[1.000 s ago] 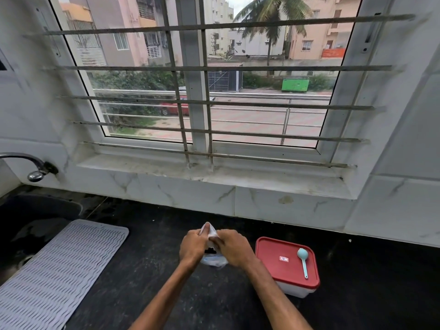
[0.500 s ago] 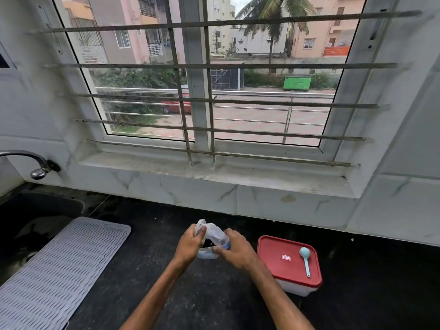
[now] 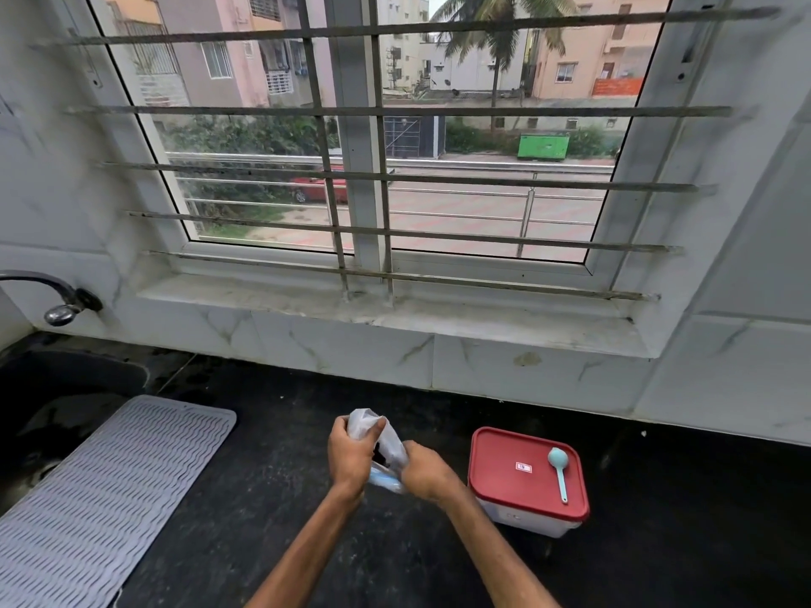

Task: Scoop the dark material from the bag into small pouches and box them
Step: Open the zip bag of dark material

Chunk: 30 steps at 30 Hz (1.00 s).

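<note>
A clear plastic bag (image 3: 392, 445), lower centre above the black counter (image 3: 263, 498), shows a dark patch inside. The left hand (image 3: 351, 458) curls round its top; the right hand (image 3: 428, 473) grips its lower side. Just right stands a closed red-lidded box (image 3: 500, 487), a teal spoon (image 3: 560, 472) on its lid.

The bag (image 3: 381, 436) looks like thin, crinkled clear plastic. The box (image 3: 529, 515) is whitish plastic under a smooth red plastic lid (image 3: 513, 484) bearing a pale blue plastic spoon (image 3: 558, 469). The table (image 3: 272, 498) is dark speckled stone; the mat (image 3: 101, 489) is ribbed, matt grey.
</note>
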{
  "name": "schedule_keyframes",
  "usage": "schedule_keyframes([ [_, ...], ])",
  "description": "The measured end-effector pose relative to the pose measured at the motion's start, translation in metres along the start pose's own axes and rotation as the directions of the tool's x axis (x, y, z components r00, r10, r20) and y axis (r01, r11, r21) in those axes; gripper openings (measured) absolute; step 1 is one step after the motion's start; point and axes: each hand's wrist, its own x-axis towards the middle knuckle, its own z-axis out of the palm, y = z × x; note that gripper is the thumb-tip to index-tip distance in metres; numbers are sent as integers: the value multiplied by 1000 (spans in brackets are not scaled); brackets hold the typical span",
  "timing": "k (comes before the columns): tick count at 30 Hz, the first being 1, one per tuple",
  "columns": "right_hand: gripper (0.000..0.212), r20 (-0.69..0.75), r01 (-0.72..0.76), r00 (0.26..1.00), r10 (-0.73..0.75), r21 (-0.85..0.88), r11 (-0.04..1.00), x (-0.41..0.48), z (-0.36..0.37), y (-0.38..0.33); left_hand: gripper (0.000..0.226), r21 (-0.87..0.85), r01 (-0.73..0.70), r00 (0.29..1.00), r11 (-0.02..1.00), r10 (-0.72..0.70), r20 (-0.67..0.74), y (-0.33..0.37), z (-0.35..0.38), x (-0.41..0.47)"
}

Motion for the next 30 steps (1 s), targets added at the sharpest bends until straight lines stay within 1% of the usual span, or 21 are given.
schedule_keyframes([
  [2, 67, -118, 39, 992, -42, -35, 999, -2, -1, -3, 37, 36, -35, 998, 999, 33, 51, 0, -2, 0],
  [3, 66, -204, 82, 975, -86, -31, 996, -3, -1, -6, 38, 30, -31, 997, 999, 28, 78, -1, -3, 1],
  [4, 54, -288, 128, 949, -131, -27, 991, -3, 1, -8, 39, 1, -17, 994, 1000, 17, 106, -2, -4, 3],
  [5, 35, -356, 168, 921, -158, -4, 986, -2, 3, -8, 43, -41, -1, 991, 999, 6, 136, -2, -5, 4],
  [6, 20, -389, 183, 909, -149, 52, 982, -1, 3, -8, 49, -90, 13, 986, 996, 2, 169, -2, -6, 5],
  [7, 13, -400, 182, 910, -112, 140, 973, 0, 3, -9, 59, -118, 23, 979, 993, 1, 203, -2, -9, 6],
  [8, 14, -397, 153, 917, -44, 246, 957, 3, 2, -7, 69, -121, 20, 970, 992, 10, 244, -1, -12, 7],
  [10, 21, -354, 75, 929, 105, 462, 884, 9, -2, -7, 81, -45, -16, 944, 999, 30, 329, 1, -20, 8],
  [12, 25, -313, 52, 936, 161, 576, 816, 13, -4, -9, 79, 52, -41, 924, 998, 18, 382, 0, -26, 8],
  [13, 25, -305, 59, 940, 155, 590, 805, 14, -2, -10, 70, 104, -59, 920, 993, 14, 392, -2, -28, 9],
  [15, 22, -307, 89, 945, 111, 570, 817, 12, 2, -13, 32, 243, -104, 936, 964, 12, 352, -3, -26, 9],
  [16, 21, -308, 117, 949, 67, 543, 831, 11, 4, -13, 15, 297, -111, 957, 948, 21, 289, -2, -25, 8],
  [17, 21, -297, 150, 955, 12, 514, 845, 11, 6, -11, 5, 335, -105, 973, 936, 28, 227, 1, -24, 6],
  [19, 18, -217, 195, 971, -103, 461, 866, 7, 6, -7, 9, 373, -106, 985, 922, 46, 165, 5, -25, 5],
  [21, 20, -124, 220, 975, -186, 387, 895, 5, 5, -3, 12, 453, -124, 985, 883, 55, 163, 6, -29, 6],
  [22, 24, -112, 236, 971, -210, 330, 914, 4, 4, -1, 15, 513, -136, 984, 848, 53, 173, 5, -30, 6],
  [23, 24, -141, 256, 964, -226, 266, 929, 4, 3, 0, 19, 578, -153, 981, 802, 54, 185, 6, -31, 4],
  [25, 17, -257, 265, 941, -220, 154, 952, 7, 1, 0, 22, 676, -224, 971, 702, 103, 215, 9, -30, 0],
  [27, 12, -337, 225, 924, -181, 96, 970, 8, 0, -2, 24, 730, -270, 962, 628, 137, 237, 11, -29, -2],
  [29, 12, -372, 172, 919, -128, 88, 981, 7, 0, -4, 31, 743, -282, 956, 606, 109, 274, 10, -30, 1],
  [30, 12, -389, 154, 915, -106, 94, 984, 6, 1, -5, 35, 728, -289, 949, 622, 87, 303, 7, -31, 5],
])
